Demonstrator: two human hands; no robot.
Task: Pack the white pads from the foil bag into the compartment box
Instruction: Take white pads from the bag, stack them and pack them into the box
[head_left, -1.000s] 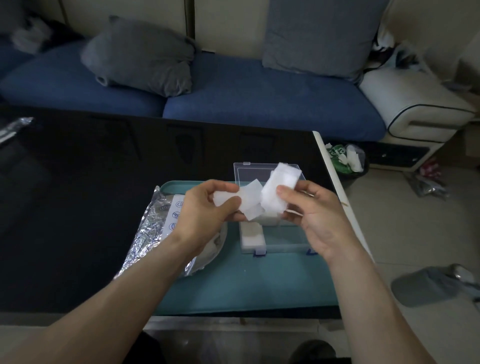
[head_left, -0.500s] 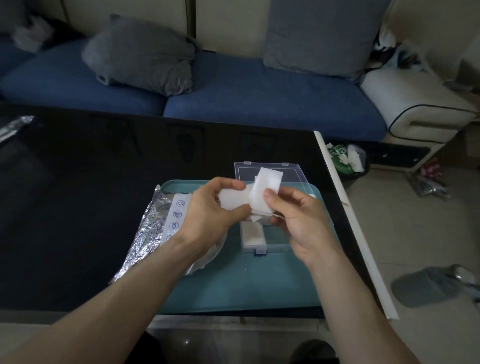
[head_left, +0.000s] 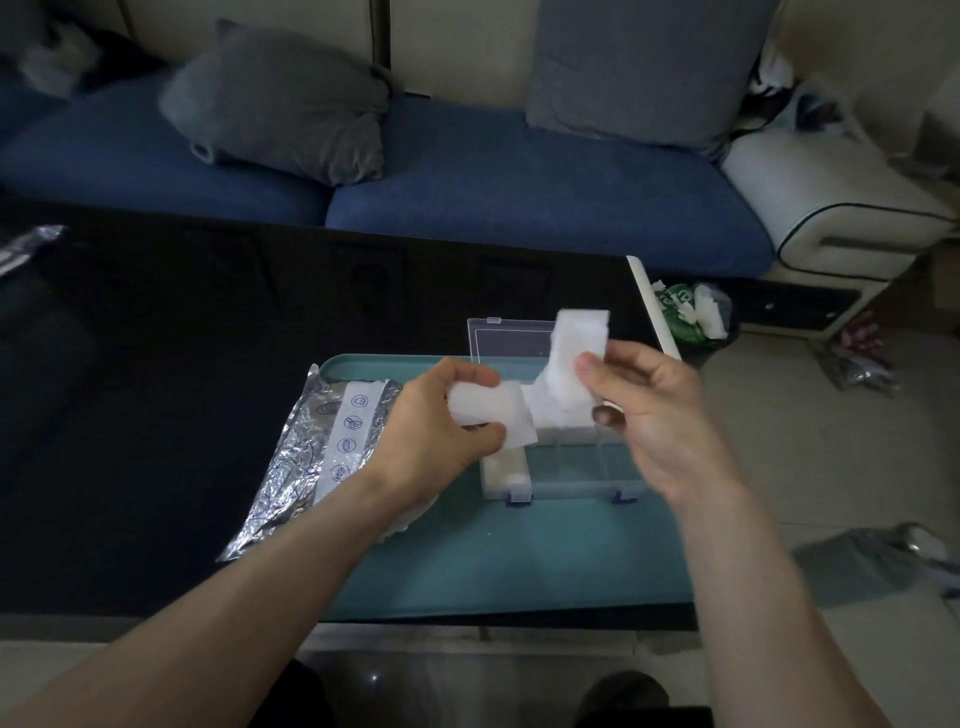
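Head view, looking down at a black table (head_left: 156, 415) with a teal tray (head_left: 493, 561) sitting at its near right end. Nearest on the tray is the clear compartment box (head_left: 571, 475), two blue clasps on its front wall. Its front-left compartment has white pads in it, the compartments to the right of that look bare, and the rest is hidden behind the hands so can't tell. The box lid (head_left: 511, 338) is flipped open toward the far side.

Left of the box, the crinkled foil bag (head_left: 306, 457) lies half on the tray and half on the table, printed label strip facing up. Can't see what's left inside it.

Both hands are up above the box. The left hand (head_left: 436, 431) has a closed grip, thumb and fingers pinching a white pad (head_left: 493, 410) that lies roughly flat. The right hand (head_left: 654, 410) pinches a stack of white pads (head_left: 574, 358) between thumb and fingers, standing more upright, its lower end meeting the left hand's pad.

Farther back: a small bin (head_left: 693, 317) with white scraps on the floor off the table's right edge, then a blue sofa (head_left: 519, 197) with two grey cushions.
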